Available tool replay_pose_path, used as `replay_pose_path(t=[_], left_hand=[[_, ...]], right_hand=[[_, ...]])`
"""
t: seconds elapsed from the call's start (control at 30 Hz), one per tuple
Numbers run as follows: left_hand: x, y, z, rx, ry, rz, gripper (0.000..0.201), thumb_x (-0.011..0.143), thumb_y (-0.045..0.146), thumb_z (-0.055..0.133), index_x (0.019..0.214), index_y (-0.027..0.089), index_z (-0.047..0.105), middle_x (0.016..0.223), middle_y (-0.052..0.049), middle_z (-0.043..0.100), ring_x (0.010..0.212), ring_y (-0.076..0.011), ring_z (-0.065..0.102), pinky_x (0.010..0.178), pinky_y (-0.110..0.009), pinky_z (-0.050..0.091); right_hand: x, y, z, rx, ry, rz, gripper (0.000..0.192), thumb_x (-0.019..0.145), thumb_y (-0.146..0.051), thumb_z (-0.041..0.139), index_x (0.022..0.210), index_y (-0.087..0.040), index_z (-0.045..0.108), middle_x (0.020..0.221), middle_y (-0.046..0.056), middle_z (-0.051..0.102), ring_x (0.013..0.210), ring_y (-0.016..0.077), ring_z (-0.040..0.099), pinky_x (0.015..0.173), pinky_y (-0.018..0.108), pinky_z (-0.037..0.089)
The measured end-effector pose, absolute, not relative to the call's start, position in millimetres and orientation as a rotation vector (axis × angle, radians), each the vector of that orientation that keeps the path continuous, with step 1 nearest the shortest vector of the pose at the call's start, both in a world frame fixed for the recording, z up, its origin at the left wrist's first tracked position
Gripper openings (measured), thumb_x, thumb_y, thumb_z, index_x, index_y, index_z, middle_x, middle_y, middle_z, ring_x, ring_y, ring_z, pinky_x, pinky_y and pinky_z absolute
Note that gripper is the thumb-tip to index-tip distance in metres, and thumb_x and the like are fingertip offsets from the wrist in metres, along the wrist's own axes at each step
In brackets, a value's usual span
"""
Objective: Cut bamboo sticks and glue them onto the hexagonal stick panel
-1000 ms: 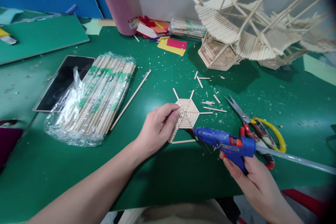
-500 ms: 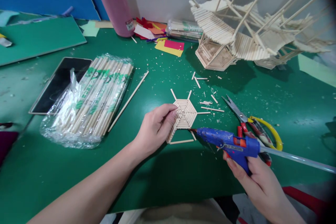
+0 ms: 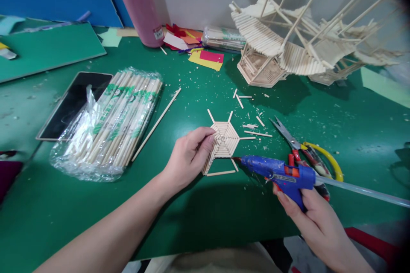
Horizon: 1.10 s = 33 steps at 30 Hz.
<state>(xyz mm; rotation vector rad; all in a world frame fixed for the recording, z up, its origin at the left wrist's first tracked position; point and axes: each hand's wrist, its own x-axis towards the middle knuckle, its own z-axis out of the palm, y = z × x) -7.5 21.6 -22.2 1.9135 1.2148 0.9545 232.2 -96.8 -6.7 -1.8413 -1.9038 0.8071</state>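
Observation:
My left hand (image 3: pixel 190 153) pinches the left side of a web-shaped panel of wooden sticks (image 3: pixel 226 147), which lies on the green table. Thin spokes stick out from its hexagonal rings. In my right hand (image 3: pixel 312 217) is a blue hot glue gun (image 3: pixel 278 172), with a long clear glue stick running out of its back. Its nozzle tip is at the panel's lower right spoke, touching or just above it. A short cut stick (image 3: pixel 221 173) lies across the open gap below the rings, near the spoke ends.
Scissors (image 3: pixel 288 134) and yellow-handled pliers (image 3: pixel 323 158) lie behind the glue gun. Stick offcuts (image 3: pixel 258 133) are scattered nearby. Bagged wooden sticks (image 3: pixel 124 115) rest partly over a dark tablet (image 3: pixel 73 102). A pink bottle (image 3: pixel 141 13) and a stick-built model (image 3: pixel 265 64) stand at the back.
Both hands, the panel and the glue gun hold nearly the same places. The whole view has shifted very slightly.

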Motion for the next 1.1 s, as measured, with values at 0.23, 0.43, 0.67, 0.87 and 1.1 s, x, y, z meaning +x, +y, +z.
replay_pose_path(t=[0.23,0.43,0.67,0.87,1.1], left_hand=[[-7.6,21.6,-23.3,1.935,1.226,0.964,0.014,0.086,0.017,0.044,0.089,0.014,0.057,0.076,-0.002,0.066,0.064,-0.0102,0.059,0.056,-0.019,0.043],[-7.7,21.9,-23.4,1.947,1.213,0.968,0.015,0.085,0.018,0.044,0.09,0.013,0.057,0.077,-0.003,0.066,0.064,-0.0111,0.06,0.057,-0.02,0.044],[-7.8,21.6,-21.8,1.956,1.239,0.946,0.014,0.085,0.017,0.044,0.089,0.013,0.057,0.076,-0.003,0.066,0.065,-0.0112,0.059,0.057,-0.02,0.043],[-8.2,21.4,-22.4,1.931,1.236,0.943,0.015,0.086,0.019,0.044,0.088,0.014,0.057,0.077,-0.003,0.066,0.065,-0.0117,0.06,0.058,-0.02,0.044],[-7.6,22.0,-21.7,1.958,1.231,0.958,0.014,0.085,0.017,0.044,0.088,0.014,0.057,0.076,-0.003,0.066,0.064,-0.0112,0.059,0.057,-0.02,0.043]], right_hand=[[232.6,-96.8,-7.3,-1.851,-1.902,0.808,0.014,0.087,-0.028,0.043,0.097,-0.021,0.051,0.076,0.002,0.068,0.063,0.0157,0.064,0.048,0.018,0.049],[237.2,-99.0,-11.4,-1.84,-1.825,0.846,0.014,0.086,-0.03,0.046,0.097,-0.022,0.052,0.072,0.0,0.064,0.061,0.014,0.061,0.052,0.018,0.05],[231.0,-97.4,-12.3,-1.785,-1.596,1.094,0.017,0.087,-0.032,0.043,0.1,-0.023,0.051,0.073,0.0,0.061,0.053,0.0116,0.054,0.049,0.02,0.049],[211.3,-96.2,-8.4,-1.797,-1.722,1.037,0.024,0.086,-0.032,0.046,0.106,-0.021,0.052,0.087,0.005,0.065,0.077,0.017,0.063,0.067,0.024,0.053],[201.4,-91.4,-6.2,-1.799,-1.809,0.937,0.023,0.086,-0.031,0.045,0.104,-0.019,0.053,0.091,0.008,0.067,0.086,0.0208,0.064,0.073,0.027,0.052]])
